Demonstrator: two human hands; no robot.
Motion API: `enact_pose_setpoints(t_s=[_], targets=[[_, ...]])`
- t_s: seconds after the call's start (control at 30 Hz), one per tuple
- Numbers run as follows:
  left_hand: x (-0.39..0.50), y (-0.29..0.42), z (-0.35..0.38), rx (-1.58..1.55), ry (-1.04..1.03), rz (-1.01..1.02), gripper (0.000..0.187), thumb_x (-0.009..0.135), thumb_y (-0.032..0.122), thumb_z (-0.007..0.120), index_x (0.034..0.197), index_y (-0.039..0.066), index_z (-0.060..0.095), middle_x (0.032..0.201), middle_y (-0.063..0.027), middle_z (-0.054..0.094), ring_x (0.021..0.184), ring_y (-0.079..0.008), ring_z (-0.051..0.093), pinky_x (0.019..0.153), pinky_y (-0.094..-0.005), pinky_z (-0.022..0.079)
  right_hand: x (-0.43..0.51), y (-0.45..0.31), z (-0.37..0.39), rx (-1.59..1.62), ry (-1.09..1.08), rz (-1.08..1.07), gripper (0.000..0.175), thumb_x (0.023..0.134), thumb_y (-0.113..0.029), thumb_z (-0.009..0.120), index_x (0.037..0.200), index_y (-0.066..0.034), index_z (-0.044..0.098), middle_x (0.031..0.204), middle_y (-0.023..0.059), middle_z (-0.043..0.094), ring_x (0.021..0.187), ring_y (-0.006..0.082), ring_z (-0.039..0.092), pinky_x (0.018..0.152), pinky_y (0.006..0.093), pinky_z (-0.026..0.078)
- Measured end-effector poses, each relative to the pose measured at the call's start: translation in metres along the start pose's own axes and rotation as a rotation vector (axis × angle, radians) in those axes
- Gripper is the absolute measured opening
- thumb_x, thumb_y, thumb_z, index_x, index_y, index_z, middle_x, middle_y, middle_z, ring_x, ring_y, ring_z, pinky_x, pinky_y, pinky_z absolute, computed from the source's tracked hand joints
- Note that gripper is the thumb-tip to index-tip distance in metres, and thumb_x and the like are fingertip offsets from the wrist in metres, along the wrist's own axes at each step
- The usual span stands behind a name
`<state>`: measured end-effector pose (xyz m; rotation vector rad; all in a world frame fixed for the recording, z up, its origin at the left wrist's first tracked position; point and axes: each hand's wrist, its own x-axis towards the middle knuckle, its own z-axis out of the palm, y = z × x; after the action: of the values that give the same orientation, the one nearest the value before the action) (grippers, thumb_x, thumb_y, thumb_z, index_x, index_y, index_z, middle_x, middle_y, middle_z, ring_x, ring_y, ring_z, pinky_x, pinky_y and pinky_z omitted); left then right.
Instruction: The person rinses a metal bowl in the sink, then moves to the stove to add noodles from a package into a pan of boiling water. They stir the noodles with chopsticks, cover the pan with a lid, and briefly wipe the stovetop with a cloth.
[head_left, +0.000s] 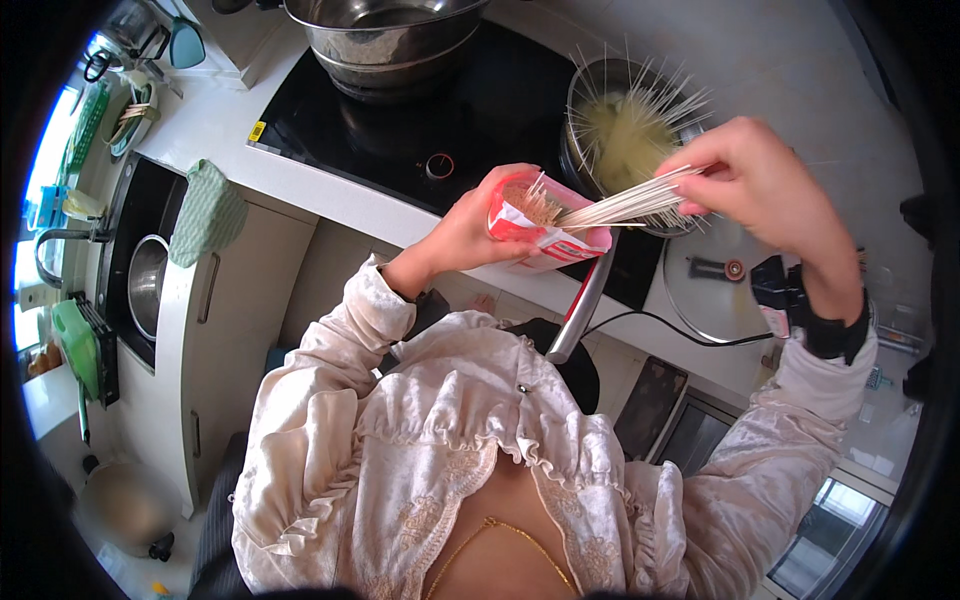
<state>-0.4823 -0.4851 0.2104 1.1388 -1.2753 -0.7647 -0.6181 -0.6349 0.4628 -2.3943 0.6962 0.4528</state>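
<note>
My left hand (474, 225) grips a red and white noodle package (559, 244), its top torn apart. A bundle of thin dried noodles (626, 204) slants out of the package, and my right hand (739, 180) pinches its far end. Just beyond my right hand, on the hob's right side, stands a metal pan (581, 154) with yellowish liquid. More dried noodles (637, 112) fan out over the pan's rim. The pan's handle (581, 311) points toward me, below the package.
A large steel pot (397, 49) stands on the black hob (360, 142). A glass lid (712, 289) lies on the right counter by a black cable (697, 337). At left are a sink with a steel bowl (150, 281) and a green cloth (206, 217) over the counter edge.
</note>
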Motion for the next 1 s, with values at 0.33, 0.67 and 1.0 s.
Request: enact_pose_setpoints(t_s=[0.33, 0.67, 1.0], targets=[[0.013, -0.001, 0.003, 0.079, 0.058, 0.009, 0.081, 0.062, 0.009, 0.08, 0.13, 0.007, 0.036, 0.115, -0.0115, 0.056, 0.107, -0.0233, 0.057, 0.092, -0.0338, 0.045, -0.024, 0.014, -0.071, -0.067, 0.09, 0.084, 0.027, 0.081, -0.016, 0.067, 0.102, 0.0009, 0.065, 0.081, 0.0082, 0.066, 0.066, 0.0086, 0.064, 0.059, 0.0196, 0.053], [0.025, -0.007, 0.006, 0.089, 0.077, -0.006, 0.08, 0.063, 0.011, 0.081, 0.13, 0.007, 0.036, 0.112, -0.0122, 0.059, 0.104, -0.0224, 0.058, 0.089, -0.0331, 0.046, -0.074, 0.088, -0.132, 0.158, 0.446, 0.129, 0.031, 0.086, -0.016, 0.062, 0.11, 0.0019, 0.059, 0.095, 0.0117, 0.065, 0.074, 0.0109, 0.066, 0.067, 0.0158, 0.056], [0.024, -0.007, 0.008, 0.009, 0.059, -0.066, 0.078, 0.063, 0.01, 0.082, 0.128, 0.006, 0.039, 0.113, -0.0098, 0.056, 0.105, -0.0182, 0.055, 0.09, -0.0324, 0.045, 0.007, 0.193, -0.142, 0.214, 0.225, 0.257, 0.031, 0.086, -0.011, 0.06, 0.113, 0.0054, 0.058, 0.096, 0.0095, 0.063, 0.08, 0.0098, 0.064, 0.074, 0.0156, 0.053]])
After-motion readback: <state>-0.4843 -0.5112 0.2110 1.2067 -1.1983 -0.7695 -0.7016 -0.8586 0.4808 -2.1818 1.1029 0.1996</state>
